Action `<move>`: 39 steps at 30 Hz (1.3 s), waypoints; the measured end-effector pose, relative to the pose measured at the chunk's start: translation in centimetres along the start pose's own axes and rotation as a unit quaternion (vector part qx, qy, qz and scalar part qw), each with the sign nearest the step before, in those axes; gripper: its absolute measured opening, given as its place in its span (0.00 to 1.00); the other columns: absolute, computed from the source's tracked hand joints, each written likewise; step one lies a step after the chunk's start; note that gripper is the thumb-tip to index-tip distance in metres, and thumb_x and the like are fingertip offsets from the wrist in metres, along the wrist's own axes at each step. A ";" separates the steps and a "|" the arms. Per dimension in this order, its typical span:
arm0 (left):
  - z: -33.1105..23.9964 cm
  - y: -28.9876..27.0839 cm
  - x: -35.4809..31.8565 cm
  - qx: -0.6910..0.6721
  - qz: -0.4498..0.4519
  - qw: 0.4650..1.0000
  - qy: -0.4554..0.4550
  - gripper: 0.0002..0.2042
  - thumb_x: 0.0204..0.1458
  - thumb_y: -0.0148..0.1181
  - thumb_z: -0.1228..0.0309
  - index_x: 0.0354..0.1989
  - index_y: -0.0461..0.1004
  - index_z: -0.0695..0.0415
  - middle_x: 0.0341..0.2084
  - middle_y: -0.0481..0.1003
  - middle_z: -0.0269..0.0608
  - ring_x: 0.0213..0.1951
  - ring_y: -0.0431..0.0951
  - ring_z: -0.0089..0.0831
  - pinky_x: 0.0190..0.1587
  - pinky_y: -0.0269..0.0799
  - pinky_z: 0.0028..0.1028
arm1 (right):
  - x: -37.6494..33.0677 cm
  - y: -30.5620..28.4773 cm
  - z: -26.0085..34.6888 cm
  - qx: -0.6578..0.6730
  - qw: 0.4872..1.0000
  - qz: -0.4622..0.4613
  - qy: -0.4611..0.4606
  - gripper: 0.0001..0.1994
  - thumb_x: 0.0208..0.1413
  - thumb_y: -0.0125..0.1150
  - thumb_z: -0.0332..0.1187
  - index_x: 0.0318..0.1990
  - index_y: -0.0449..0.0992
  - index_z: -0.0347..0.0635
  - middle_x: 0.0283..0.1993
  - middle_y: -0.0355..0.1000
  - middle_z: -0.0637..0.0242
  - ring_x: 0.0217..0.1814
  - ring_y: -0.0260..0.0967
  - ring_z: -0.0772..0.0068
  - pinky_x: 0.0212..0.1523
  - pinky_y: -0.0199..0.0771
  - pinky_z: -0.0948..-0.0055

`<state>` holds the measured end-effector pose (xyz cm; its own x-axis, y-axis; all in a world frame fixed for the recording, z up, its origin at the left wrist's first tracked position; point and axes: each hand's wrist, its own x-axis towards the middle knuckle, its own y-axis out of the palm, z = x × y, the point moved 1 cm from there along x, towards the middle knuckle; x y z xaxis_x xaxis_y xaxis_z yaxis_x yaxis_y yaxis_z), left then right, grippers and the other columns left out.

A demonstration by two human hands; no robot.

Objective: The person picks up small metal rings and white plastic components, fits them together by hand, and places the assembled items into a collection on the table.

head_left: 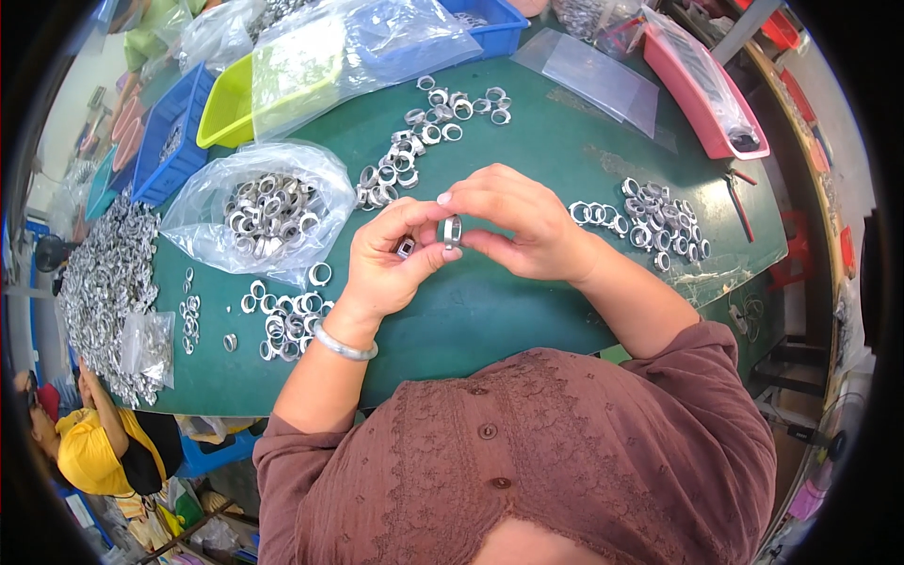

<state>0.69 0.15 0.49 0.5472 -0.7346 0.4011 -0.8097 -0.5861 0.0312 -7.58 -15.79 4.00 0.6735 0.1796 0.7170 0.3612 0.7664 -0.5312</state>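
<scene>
Both hands (452, 235) pinch metal ring (453, 231) above green table (490, 311).

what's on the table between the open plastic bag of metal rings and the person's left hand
In the head view, between the bag of rings and the left hand lies mostly bare green table, with one loose ring near the bag's edge.

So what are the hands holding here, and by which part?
A small metal ring is pinched by its rim between the fingertips of both hands, left hand and right hand. The left hand also holds a second small metal piece against its fingers.
</scene>
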 end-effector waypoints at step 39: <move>0.2 0.0 -0.1 -0.165 -0.033 0.962 -0.214 0.10 0.45 0.59 0.78 0.38 0.71 0.62 0.31 0.73 0.34 0.33 0.71 0.19 0.37 0.67 0.19 | -0.1 0.6 -1.5 0.084 0.989 0.041 0.117 0.18 0.37 0.61 0.21 0.40 0.71 0.40 0.37 0.69 0.66 0.36 0.66 0.70 0.32 0.67 0.75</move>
<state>0.65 0.11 0.30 0.5791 -0.8149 -0.0232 -0.7551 -0.5469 0.3615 -6.47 -16.28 2.96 0.8340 0.1122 0.5403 0.2010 0.8501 -0.4868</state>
